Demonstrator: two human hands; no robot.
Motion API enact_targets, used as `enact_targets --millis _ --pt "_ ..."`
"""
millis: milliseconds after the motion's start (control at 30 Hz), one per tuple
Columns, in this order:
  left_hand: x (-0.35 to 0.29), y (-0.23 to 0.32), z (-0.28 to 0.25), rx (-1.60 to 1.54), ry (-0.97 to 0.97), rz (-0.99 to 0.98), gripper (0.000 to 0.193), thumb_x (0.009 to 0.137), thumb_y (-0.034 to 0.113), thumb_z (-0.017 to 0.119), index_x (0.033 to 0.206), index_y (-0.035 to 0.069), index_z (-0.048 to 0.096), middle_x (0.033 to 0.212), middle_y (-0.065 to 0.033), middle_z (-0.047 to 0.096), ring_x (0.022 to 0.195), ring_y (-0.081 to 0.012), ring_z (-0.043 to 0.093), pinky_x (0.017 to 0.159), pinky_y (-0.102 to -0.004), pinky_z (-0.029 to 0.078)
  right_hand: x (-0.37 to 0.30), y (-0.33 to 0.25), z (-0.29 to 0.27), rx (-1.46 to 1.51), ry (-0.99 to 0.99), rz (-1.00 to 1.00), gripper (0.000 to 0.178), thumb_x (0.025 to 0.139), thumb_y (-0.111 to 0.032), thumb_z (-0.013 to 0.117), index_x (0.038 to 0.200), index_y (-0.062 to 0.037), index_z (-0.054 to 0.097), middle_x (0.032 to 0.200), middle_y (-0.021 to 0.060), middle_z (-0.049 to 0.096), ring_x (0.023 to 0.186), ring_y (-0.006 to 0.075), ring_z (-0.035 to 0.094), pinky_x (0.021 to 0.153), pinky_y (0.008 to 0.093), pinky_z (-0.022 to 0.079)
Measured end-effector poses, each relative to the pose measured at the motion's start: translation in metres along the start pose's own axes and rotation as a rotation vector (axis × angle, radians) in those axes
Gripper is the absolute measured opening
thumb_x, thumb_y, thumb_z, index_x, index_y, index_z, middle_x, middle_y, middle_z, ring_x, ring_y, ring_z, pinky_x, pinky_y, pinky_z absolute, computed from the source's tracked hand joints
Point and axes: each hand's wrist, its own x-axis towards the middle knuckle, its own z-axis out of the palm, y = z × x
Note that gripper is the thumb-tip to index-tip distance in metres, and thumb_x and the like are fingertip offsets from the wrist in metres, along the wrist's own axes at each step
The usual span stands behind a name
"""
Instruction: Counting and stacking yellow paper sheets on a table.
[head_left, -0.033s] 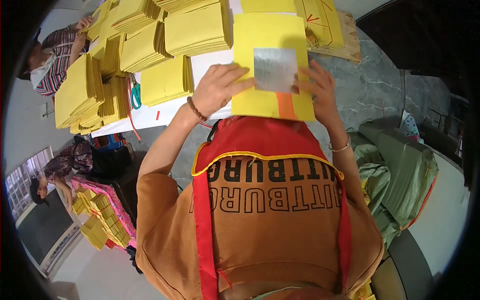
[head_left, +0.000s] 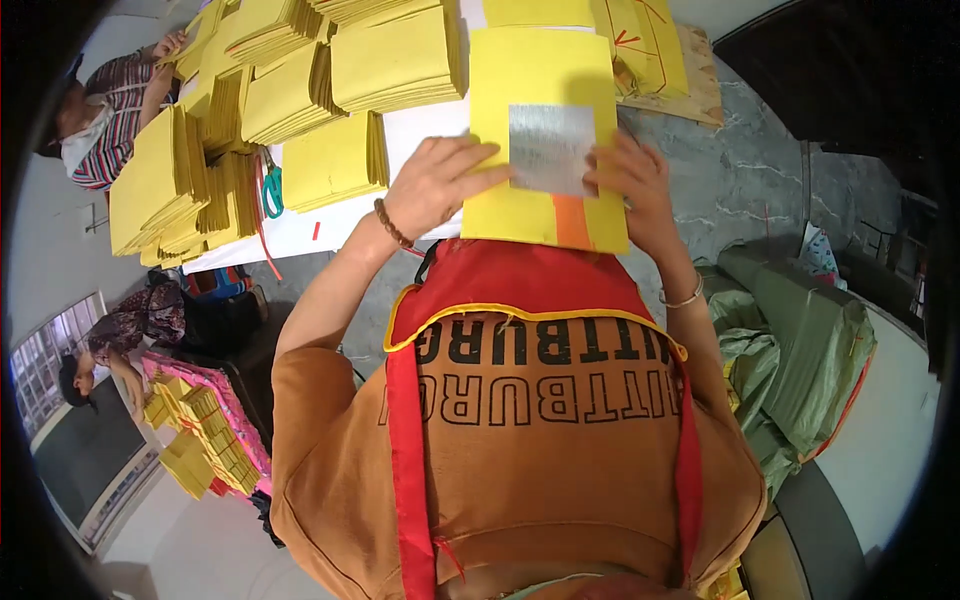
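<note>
In front of me, a yellow paper sheet (head_left: 540,70) lies at the table's near edge. Its surface bears a silver foil square (head_left: 550,148), with an orange strip (head_left: 572,220) below the square. The fingers of my left hand (head_left: 440,185) stretch over the sheet's left part, their tips at the square's left edge. From the other side, my right hand (head_left: 640,185) lays spread fingers along the square's right edge. Both hands rest on the paper without a visible grip. How thick the yellow paper is beneath the sheet cannot be seen.
Several stacks of yellow paper (head_left: 390,60) cover the table's left part. Teal-handled scissors (head_left: 271,190) lie between stacks. One person (head_left: 125,105) is at the far left; another (head_left: 140,325) handles yellow bundles (head_left: 212,420). Green sacks (head_left: 790,340) stand at right.
The silver square and the yellow sheet's near edge have shifted slightly toward me. My hands have moved down a little with them.
</note>
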Motion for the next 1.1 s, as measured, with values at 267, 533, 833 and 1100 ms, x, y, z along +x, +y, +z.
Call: enact_targets --millis 267,533,833,1100 --pt "0.005 0.006 0.011 -0.343 0.040 -0.587 0.022 0.088 0.021 0.053 0.100 0.004 0.060 0.075 -0.0130 0.063 0.069 -0.0307 0.059 0.062 -0.0396 0.047 0.011 -0.010 0.000 0.380 -0.066 0.427 0.026 0.079 -0.016 0.066 0.104 -0.0083 0.062 0.097 0.0058 0.066 0.087 0.0161 0.062 0.079 0.0308 0.043" --pt "0.020 -0.018 0.032 -0.700 0.089 -0.945 0.034 0.090 0.031 0.051 0.086 -0.002 0.060 0.059 -0.0125 0.057 0.054 -0.0202 0.057 0.053 -0.0327 0.043 0.033 -0.014 0.014 0.749 0.217 0.650 0.036 0.080 -0.012 0.066 0.114 -0.0022 0.058 0.095 0.0077 0.066 0.078 0.0110 0.061 0.069 0.0255 0.048" --pt "0.030 -0.025 0.034 -0.867 0.078 -1.116 0.028 0.090 0.026 0.054 0.084 -0.001 0.060 0.058 -0.0043 0.054 0.052 -0.0108 0.047 0.050 -0.0288 0.038 0.037 -0.004 0.032 0.593 0.259 0.654 0.035 0.080 -0.012 0.066 0.114 -0.0053 0.061 0.089 0.0105 0.068 0.074 0.0088 0.060 0.065 0.0238 0.047" --pt "0.027 -0.028 0.043 -0.904 0.201 -1.114 0.028 0.088 0.025 0.058 0.080 -0.001 0.059 0.058 -0.0018 0.053 0.051 -0.0081 0.043 0.048 -0.0262 0.036 0.040 -0.004 0.035 0.515 0.258 0.747 0.035 0.079 -0.013 0.066 0.113 -0.0051 0.062 0.089 0.0124 0.068 0.075 0.0117 0.063 0.067 0.0264 0.049"
